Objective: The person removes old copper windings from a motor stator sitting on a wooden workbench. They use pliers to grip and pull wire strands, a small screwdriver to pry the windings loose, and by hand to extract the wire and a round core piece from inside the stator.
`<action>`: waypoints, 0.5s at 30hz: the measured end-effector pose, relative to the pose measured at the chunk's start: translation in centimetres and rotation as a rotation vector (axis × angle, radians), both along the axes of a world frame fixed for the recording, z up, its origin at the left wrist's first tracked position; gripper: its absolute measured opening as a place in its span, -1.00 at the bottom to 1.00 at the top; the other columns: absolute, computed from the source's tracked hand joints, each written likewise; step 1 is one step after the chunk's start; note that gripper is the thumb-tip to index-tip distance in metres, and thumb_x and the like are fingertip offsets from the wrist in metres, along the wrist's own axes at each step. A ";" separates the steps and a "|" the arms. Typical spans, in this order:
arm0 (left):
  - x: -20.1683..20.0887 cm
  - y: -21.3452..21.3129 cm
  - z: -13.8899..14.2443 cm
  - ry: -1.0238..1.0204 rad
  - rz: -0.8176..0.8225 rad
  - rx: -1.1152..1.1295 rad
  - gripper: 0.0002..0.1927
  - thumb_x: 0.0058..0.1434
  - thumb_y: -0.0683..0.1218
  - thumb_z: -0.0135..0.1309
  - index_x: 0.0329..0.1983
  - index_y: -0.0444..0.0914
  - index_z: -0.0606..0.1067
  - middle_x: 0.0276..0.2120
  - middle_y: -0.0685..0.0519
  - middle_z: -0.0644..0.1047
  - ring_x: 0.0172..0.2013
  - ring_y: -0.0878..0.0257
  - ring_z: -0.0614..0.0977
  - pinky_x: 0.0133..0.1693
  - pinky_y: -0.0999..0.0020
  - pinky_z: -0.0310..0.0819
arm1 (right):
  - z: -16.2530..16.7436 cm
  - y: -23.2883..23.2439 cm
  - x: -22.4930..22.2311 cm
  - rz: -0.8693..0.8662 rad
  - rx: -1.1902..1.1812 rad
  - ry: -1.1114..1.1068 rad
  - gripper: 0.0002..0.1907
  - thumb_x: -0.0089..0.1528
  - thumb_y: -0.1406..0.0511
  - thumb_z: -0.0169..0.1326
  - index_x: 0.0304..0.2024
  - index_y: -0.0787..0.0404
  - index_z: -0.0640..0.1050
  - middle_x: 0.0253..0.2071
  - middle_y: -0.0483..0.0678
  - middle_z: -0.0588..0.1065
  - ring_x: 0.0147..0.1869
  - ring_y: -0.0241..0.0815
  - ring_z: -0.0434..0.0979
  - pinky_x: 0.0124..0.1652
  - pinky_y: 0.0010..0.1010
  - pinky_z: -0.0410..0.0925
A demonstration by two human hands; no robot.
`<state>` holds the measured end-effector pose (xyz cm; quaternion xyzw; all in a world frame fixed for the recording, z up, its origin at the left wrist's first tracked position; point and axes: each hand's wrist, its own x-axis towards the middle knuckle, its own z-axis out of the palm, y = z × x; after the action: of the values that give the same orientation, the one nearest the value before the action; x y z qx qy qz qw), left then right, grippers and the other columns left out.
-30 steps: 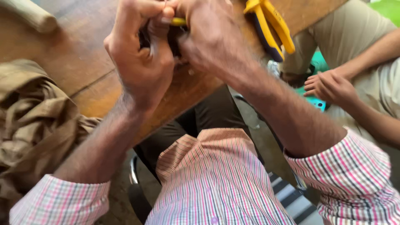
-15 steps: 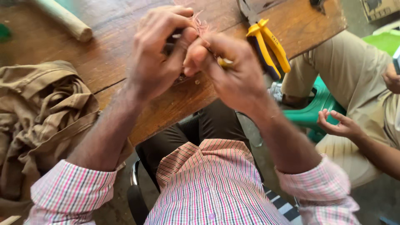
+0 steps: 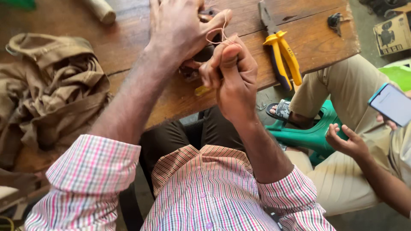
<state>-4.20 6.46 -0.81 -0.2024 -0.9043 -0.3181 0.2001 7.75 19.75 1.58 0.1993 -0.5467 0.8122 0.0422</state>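
Note:
My left hand (image 3: 182, 32) and my right hand (image 3: 231, 72) meet above a wooden table (image 3: 180, 98). The left hand closes over a small dark object (image 3: 205, 53), mostly hidden under its fingers. The right hand pinches a thin copper-coloured wire (image 3: 216, 32) that loops up between both hands. A small yellow piece (image 3: 201, 90) pokes out just below the right hand's fingers; whether the hand holds it I cannot tell.
Yellow-handled pliers (image 3: 280, 53) lie on the table to the right. A crumpled khaki cloth (image 3: 51, 94) covers the left side. A wooden handle (image 3: 100, 9) lies at the top. Another person sits on a green stool (image 3: 308, 134) at right, holding a phone (image 3: 391, 104).
My view has shifted, so the pliers and the other person's phone now show. The wire loop now shows between my two hands; my right hand is still closed on it.

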 end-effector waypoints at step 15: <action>-0.1 0.7 -1.7 -0.018 0.126 0.136 -0.45 0.20 0.31 0.27 -0.49 -0.27 0.62 -0.72 0.03 0.52 -0.70 0.18 0.58 -0.66 0.19 0.45 | -1.7 -0.4 3.1 -0.068 -0.139 -0.036 -0.66 0.58 0.13 -0.07 -0.21 0.20 0.36 -0.47 -0.11 0.25 -0.50 -0.36 0.12 -0.31 -0.50 0.19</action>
<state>-4.28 7.16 -2.49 -0.1284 -0.8933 -0.3674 0.2249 10.86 19.33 -0.11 0.1626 -0.4962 0.8497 0.0736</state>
